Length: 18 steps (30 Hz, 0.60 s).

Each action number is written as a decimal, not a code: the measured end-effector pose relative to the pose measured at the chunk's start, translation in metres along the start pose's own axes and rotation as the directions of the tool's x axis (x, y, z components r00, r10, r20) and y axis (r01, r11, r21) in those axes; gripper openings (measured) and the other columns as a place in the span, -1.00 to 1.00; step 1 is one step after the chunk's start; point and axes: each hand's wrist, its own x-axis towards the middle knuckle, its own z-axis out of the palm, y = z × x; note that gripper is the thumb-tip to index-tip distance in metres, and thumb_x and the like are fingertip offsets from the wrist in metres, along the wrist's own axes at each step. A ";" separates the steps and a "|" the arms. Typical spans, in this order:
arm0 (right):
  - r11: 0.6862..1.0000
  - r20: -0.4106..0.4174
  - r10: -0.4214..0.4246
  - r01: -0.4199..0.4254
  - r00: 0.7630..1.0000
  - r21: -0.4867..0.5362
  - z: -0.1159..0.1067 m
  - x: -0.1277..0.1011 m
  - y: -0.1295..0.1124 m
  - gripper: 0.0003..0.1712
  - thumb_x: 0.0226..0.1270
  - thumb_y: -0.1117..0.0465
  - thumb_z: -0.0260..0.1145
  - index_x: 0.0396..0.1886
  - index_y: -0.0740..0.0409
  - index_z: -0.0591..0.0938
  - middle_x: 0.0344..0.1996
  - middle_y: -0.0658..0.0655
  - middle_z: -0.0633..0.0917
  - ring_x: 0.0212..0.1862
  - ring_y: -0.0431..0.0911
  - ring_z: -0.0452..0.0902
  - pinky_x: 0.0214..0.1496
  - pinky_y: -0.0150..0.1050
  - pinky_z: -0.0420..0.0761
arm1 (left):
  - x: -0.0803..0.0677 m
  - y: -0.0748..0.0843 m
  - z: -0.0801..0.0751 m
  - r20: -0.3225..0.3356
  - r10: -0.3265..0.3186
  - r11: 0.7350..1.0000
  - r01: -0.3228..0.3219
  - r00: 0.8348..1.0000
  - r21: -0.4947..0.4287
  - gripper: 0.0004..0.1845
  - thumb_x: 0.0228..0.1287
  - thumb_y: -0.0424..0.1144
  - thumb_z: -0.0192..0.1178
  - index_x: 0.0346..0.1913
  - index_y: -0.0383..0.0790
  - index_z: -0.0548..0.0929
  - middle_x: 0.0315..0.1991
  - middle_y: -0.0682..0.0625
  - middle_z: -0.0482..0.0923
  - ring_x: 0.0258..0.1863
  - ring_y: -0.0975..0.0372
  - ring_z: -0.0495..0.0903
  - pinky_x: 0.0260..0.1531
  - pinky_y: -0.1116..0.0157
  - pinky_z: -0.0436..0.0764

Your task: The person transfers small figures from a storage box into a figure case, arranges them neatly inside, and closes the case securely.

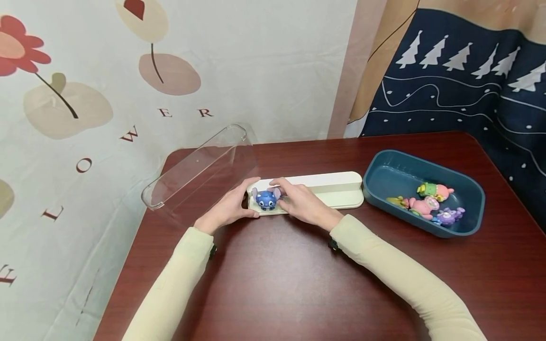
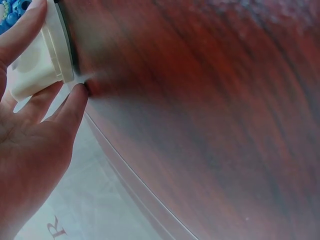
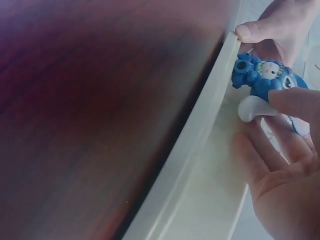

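With the thumb and fingers of my right hand [image 1: 303, 201] I pinch a blue figurine [image 1: 266, 201] by the ear on that side, its face turned toward me. It is between my two hands, upright at the left end of a long white base [image 1: 341, 199] (whether its feet bear on the surface, I cannot tell). The fingers of my left hand [image 1: 232, 204] grip that same end of the base, my thumb on the near edge and the others round the far side. From my right fingers the base runs off to the right, a raised step along its far side. Beyond its other end, well to the right of those fingers, sits a dark blue bin [image 1: 394, 175] with a pink figure [image 1: 422, 207], a purple figure [image 1: 449, 216] and a green-and-pink figure [image 1: 436, 191] inside. A clear cover [image 1: 204, 163] leans behind and left of my left fingers. Under everything is the reddish-brown table [image 1: 273, 289], and past my fingertips hangs a pale printed cloth [image 1: 264, 57].
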 end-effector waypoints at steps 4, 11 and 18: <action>1.000 0.022 -0.013 0.013 1.000 -0.016 -0.003 -0.003 -0.001 -0.38 0.38 0.36 0.38 0.40 0.14 0.44 0.05 0.17 0.75 -0.31 -0.08 0.59 -0.19 -0.17 0.65 | 0.001 0.000 0.001 -0.003 -0.003 1.000 0.003 1.000 -0.001 0.10 0.02 -0.30 0.64 0.58 -0.16 0.20 0.47 -0.24 0.35 0.41 -0.07 0.38 0.42 -0.07 0.32; 0.999 0.037 -0.002 0.003 0.999 -0.042 -0.011 -0.009 -0.003 -0.33 0.39 0.23 0.45 0.44 0.14 0.43 0.18 0.17 0.69 0.05 -0.04 0.68 0.09 -0.07 0.68 | 0.001 0.000 0.001 -0.002 -0.012 1.000 0.012 1.000 0.004 0.10 0.02 -0.28 0.64 0.59 -0.13 0.19 0.46 -0.22 0.36 0.40 -0.05 0.39 0.42 -0.06 0.33; 0.997 0.030 0.030 -0.027 0.999 -0.075 -0.025 -0.022 -0.008 -0.30 0.40 0.14 0.46 0.46 0.15 0.45 0.29 0.16 0.63 0.20 0.03 0.63 0.23 -0.01 0.62 | 0.001 -0.003 0.002 -0.002 -0.013 1.000 0.013 1.000 0.006 0.09 0.04 -0.28 0.64 0.59 -0.14 0.19 0.48 -0.20 0.35 0.42 -0.04 0.37 0.43 -0.07 0.32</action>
